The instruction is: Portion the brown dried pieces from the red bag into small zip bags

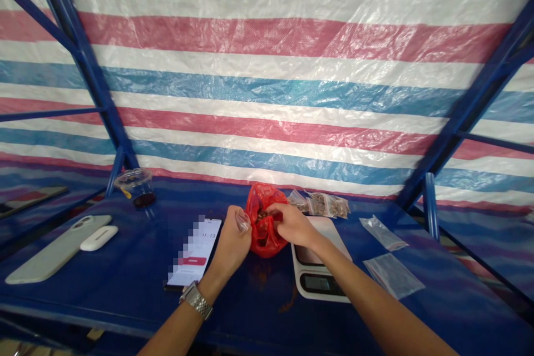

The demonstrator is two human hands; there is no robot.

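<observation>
A red plastic bag (269, 245) stands with its mouth open in the middle of the blue table, small brown pieces showing inside. At its left side, my left hand (234, 236) is closed around a small clear plastic bag (242, 221). My right hand (294, 225) reaches into the red bag's mouth from the right. Its fingers are pressed together among the brown pieces; whatever they pinch is too small to make out. Under my right forearm sits a white digital scale (299, 281), partly covered by the arm.
Filled clear bags (327, 204) lie behind the scale. Two flat zip bags (394, 275) rest on the right. A lit phone (196, 256) lies left of my left hand. Farther left are a pale phone (54, 250), a white case (99, 238) and a clear cup (139, 186). Blue frame bars flank the table (125, 289).
</observation>
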